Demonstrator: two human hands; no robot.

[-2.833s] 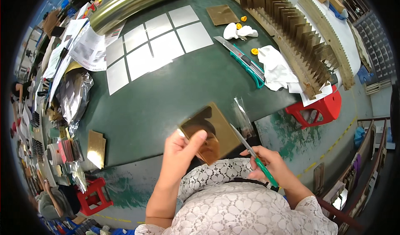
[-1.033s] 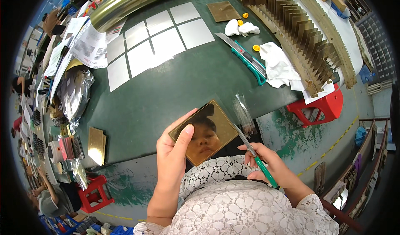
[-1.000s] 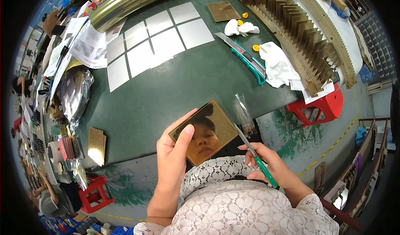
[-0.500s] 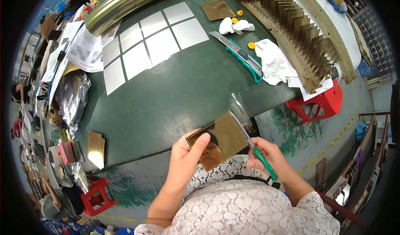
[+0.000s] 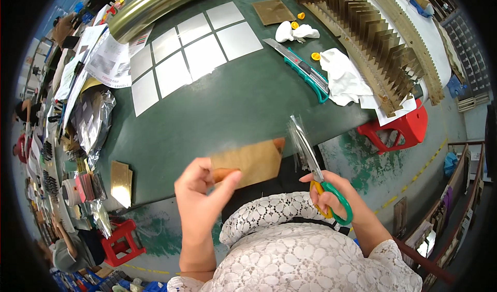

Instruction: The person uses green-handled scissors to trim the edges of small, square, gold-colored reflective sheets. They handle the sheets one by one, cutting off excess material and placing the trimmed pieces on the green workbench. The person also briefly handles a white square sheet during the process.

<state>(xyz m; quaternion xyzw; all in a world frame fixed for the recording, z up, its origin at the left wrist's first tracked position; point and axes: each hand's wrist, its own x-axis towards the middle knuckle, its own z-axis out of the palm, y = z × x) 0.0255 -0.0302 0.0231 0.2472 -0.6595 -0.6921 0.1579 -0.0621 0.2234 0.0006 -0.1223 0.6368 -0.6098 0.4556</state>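
Between the thumb and fingers of my left hand (image 5: pixel 198 199) is a thin gold-coloured plate (image 5: pixel 251 162), tilted and a little blurred, over the table's near edge. My right hand (image 5: pixel 336 188) has its fingers through the green and yellow handles of a pair of scissors (image 5: pixel 310 155). The blades point away from me and stand apart from the plate. Thin clear film strips (image 5: pixel 296 141) lie by the blades at the table edge. A few gold plates (image 5: pixel 121 183) are stacked at the table's left corner.
Several silvery sheets (image 5: pixel 204 54) lie in rows on the green table (image 5: pixel 217 111). A utility knife (image 5: pixel 300 67), white cloths (image 5: pixel 344 80) and a brown plate (image 5: pixel 273 11) lie farther right. Toothed racks (image 5: pixel 362 38) hold upright plates. A gold roll (image 5: pixel 160 7) sits at the back; red stools (image 5: pixel 398 129) stand beside the table.
My left hand has moved left and turned the plate, which is now away from the scissors. The scissors have swung more upright, and their yellow handle now shows.
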